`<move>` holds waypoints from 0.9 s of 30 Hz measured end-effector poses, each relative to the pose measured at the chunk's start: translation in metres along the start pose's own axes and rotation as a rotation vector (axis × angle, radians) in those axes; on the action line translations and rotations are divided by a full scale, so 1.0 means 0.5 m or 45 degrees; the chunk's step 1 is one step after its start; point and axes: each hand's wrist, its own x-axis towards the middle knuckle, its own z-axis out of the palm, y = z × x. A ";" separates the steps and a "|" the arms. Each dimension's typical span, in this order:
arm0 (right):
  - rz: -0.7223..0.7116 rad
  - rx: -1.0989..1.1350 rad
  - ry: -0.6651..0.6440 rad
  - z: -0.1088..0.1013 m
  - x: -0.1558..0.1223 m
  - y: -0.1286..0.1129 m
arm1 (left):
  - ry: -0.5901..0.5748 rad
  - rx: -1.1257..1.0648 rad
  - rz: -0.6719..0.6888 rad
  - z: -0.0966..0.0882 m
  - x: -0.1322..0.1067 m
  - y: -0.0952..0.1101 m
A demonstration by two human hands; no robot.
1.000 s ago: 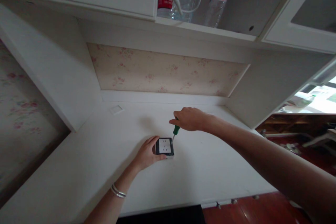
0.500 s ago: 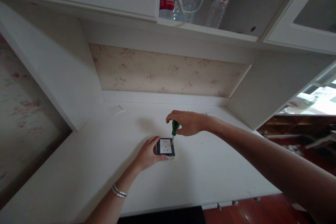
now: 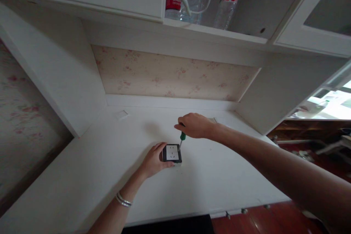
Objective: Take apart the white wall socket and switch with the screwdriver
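Note:
A small square wall socket [image 3: 172, 153] with a dark frame and white face lies flat on the white desk [image 3: 219, 175]. My left hand [image 3: 154, 159] grips its left side, fingers curled round the edge. My right hand [image 3: 195, 125] is closed round the green handle of a screwdriver [image 3: 182, 138], held nearly upright, its tip resting on the socket's right edge. A silver bangle sits on my left wrist.
A small white plate [image 3: 121, 114] lies at the back left of the desk. Floral wallpaper [image 3: 175, 75] backs the alcove. Plastic bottles [image 3: 229, 0] stand on the shelf overhead. White side panels wall in both sides; red-brown floor shows at lower right.
My right hand has turned over the screwdriver handle, fingers regripping it, while the tip stays on the socket's right edge. My left hand and the socket have stayed put.

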 end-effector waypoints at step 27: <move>-0.180 0.126 -0.080 -0.002 0.010 0.014 | -0.011 -0.005 0.000 0.002 0.000 -0.007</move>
